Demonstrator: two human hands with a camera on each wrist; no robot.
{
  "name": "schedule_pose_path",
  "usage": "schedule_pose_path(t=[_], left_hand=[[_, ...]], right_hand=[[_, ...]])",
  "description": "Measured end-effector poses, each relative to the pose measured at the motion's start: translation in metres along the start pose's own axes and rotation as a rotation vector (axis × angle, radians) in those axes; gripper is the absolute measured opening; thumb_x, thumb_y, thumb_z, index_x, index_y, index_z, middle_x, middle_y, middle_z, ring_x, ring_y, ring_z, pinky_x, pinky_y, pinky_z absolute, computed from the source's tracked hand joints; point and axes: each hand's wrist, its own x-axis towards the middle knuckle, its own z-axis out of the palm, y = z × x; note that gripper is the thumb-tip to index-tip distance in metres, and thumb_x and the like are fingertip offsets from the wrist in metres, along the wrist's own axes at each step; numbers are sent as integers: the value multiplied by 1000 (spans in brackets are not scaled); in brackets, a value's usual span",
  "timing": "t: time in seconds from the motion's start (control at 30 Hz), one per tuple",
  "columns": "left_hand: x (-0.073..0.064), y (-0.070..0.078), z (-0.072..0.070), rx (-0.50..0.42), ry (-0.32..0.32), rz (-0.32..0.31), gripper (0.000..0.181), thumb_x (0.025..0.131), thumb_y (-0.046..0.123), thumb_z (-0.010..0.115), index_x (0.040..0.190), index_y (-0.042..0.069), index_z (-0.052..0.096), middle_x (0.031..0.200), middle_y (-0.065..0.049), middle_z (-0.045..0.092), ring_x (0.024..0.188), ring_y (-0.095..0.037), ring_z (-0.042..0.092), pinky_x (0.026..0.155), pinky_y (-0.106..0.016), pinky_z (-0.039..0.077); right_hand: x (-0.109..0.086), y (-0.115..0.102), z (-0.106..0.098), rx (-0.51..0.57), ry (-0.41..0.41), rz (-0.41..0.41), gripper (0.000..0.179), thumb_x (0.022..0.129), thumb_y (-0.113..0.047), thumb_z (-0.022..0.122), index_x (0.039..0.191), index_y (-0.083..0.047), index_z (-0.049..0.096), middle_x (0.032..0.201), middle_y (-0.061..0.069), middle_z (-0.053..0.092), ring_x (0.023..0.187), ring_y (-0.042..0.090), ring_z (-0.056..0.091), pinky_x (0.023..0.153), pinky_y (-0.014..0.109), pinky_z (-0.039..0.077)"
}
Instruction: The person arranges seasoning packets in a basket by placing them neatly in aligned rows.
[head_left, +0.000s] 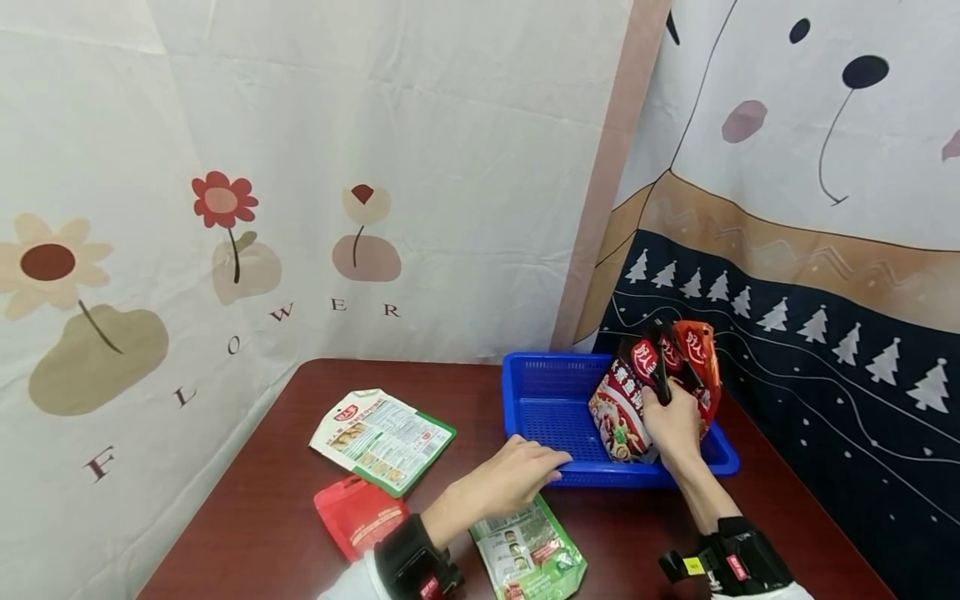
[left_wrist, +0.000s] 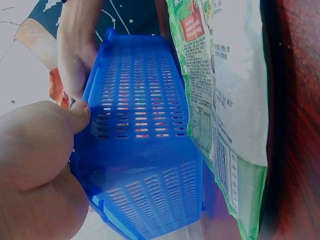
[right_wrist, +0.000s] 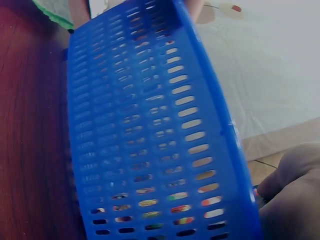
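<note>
The blue plastic basket (head_left: 551,477) stands on the table with slotted sides. My left hand (head_left: 517,471) grips its near rim, the thumb lying along the edge in the left wrist view. At the basket's right end, my right hand (head_left: 672,425) holds a black food pouch (head_left: 663,367) by its edge. Another black pouch (head_left: 622,408), with a red oval logo and a picture of food, leans beside it to the left. A red-orange pouch (head_left: 699,346) stands behind on the right. In the right wrist view, the basket wall (right_wrist: 125,125) hides most of the pouches.
On the brown table (head_left: 247,508) left of the basket lie a white and green pouch (head_left: 386,437) and a red pouch (head_left: 360,512). A green pouch (head_left: 532,550) lies in front of the basket, near the left forearm. Printed cloths (head_left: 465,167) hang behind the table.
</note>
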Motion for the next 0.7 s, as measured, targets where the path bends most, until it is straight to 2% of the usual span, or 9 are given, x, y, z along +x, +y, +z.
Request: schedule_pose_path(t=[0.07,0.17,0.23,0.33,0.37,0.47,0.57,0.6,0.7], left_hand=[[0,0,0,-3,-1,1,39,121,26,52,156,15,66,146,4,78,131,-11,73,101,-24,50],[0,0,-1,-9,-6,-1,39,121,26,52,156,15,66,146,3,78,132,-11,73,101,-24,50],[0,0,-1,-10,-7,-3,39,121,26,52,156,15,66,146,4,78,131,-11,73,100,-23,49],[0,0,-1,-8,-7,-2,39,121,26,52,156,14,66,145,3,79,131,-11,73,100,-23,49],[0,0,-1,-8,-7,-2,39,121,26,52,156,14,66,145,3,79,131,-11,73,100,-24,49],[0,0,-2,-7,-7,-1,39,121,26,52,156,14,66,145,3,79,131,-11,73,100,-24,49],[0,0,-2,-12,-9,-3,39,121,26,52,156,15,66,145,3,79,131,-11,73,100,-23,49],[-1,0,-2,-14,-8,-3,39,121,26,52,156,16,66,145,4,78,131,-10,73,100,-23,49],[-1,-1,-2,-19,-7,-2,39,121,26,52,156,16,66,145,3,78,131,-10,73,100,-23,49]], right_hand=[[-1,-1,-3,9,20,-4,37,117,-30,56,136,-1,71,122,26,70,105,33,62,81,34,45],[-5,-2,-8,8,62,-36,46,117,-33,57,152,-5,66,137,26,73,117,36,66,88,38,48],[-7,-4,-11,5,95,-67,49,116,-33,59,157,-7,64,144,26,74,127,42,68,98,49,52],[-9,-7,-15,-11,160,-141,53,114,-28,62,163,-10,59,156,22,70,144,42,68,115,59,53],[-9,-8,-16,-11,179,-167,53,113,-26,63,164,-11,59,158,20,69,147,41,67,120,56,53],[-11,-9,-18,-3,242,-256,49,110,-18,65,159,-12,64,161,14,68,146,39,68,119,25,54],[-12,-10,-18,2,304,-397,42,105,-8,68,147,-7,73,159,13,71,144,40,69,109,0,37],[-12,-10,-18,0,322,-458,40,103,-4,69,143,-5,75,157,14,71,142,42,70,105,-2,34],[-14,-11,-16,-13,350,-642,37,98,5,70,134,3,77,153,19,72,139,47,69,112,-2,31]])
